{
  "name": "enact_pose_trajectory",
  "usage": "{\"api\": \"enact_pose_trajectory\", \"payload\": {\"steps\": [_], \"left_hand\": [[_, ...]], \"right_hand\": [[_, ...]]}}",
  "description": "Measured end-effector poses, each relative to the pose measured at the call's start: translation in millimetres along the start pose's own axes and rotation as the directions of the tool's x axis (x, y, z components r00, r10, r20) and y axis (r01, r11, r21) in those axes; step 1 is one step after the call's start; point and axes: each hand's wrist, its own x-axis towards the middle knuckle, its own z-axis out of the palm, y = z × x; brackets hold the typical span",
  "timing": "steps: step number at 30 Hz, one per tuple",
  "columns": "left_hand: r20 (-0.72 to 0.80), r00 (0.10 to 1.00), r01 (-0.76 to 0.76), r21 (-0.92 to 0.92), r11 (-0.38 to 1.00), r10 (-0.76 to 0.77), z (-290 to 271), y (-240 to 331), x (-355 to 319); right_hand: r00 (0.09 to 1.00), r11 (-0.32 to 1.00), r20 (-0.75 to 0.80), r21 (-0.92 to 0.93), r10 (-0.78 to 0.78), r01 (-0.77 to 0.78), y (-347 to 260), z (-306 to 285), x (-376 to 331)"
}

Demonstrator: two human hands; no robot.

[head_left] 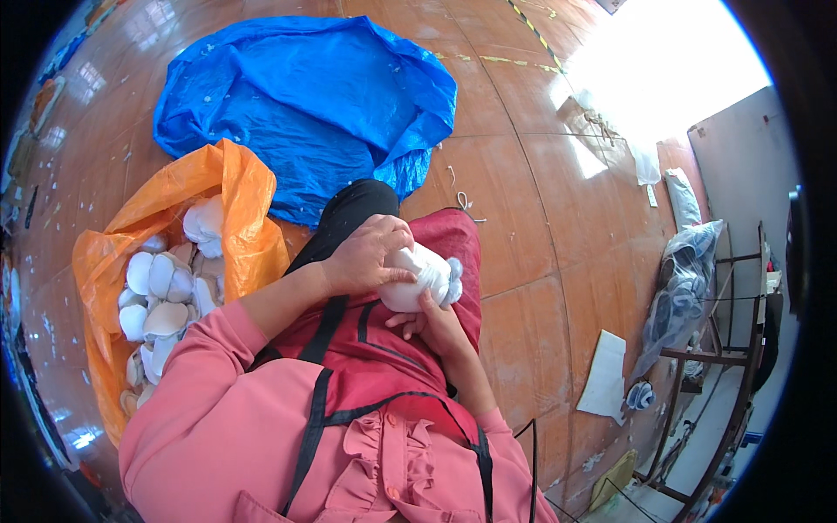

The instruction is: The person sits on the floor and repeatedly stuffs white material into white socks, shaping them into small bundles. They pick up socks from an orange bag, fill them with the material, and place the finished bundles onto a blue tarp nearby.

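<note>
Over my lap, a small stack of white cup-shaped pads (417, 277) rests between my two hands. My left hand (373, 253) curls over the stack from its upper left side, thumb pressed on the white surface. From below, my right hand (429, 321) grips its lower right end with the thumb up against it, the other fingers bent underneath. Rounded, greyish-white ends (454, 277) stick out at the stack's right. At my left stands an orange plastic bag (247, 205), its mouth wide and full of similar white and beige pads (166, 281).
A large blue plastic sheet or sack (305, 96) lies crumpled on the reddish tiled floor (523, 227) ahead. To the right are a metal frame (741, 357), a clear plastic bag (684, 270) and a white flat piece (602, 373). A red apron (375, 383) covers my lap.
</note>
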Motion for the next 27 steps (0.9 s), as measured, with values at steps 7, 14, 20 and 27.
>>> {"api": "enact_pose_trajectory", "payload": {"steps": [7,14,20,27], "left_hand": [[0.248,0.879,0.469,-0.602,0.646,-0.407,12.4,10.1,-12.6],[0.378,0.896,0.401,-0.46,0.792,-0.234,0.6,16.0,-4.4],[0.345,0.896,0.413,-0.412,0.812,-0.28,1.8,25.3,-5.8],[0.373,0.879,0.475,-0.649,0.595,-0.296,1.8,33.8,-20.8]], "right_hand": [[0.986,0.997,0.163,-0.064,-0.019,0.03,4.5,3.8,-9.0],[0.982,0.952,0.187,-0.301,0.007,0.051,12.8,-1.6,1.4],[0.997,0.965,0.033,-0.253,-0.068,0.074,9.3,2.2,2.6],[0.981,0.979,0.045,0.089,-0.187,0.183,14.5,-21.4,4.7]]}}
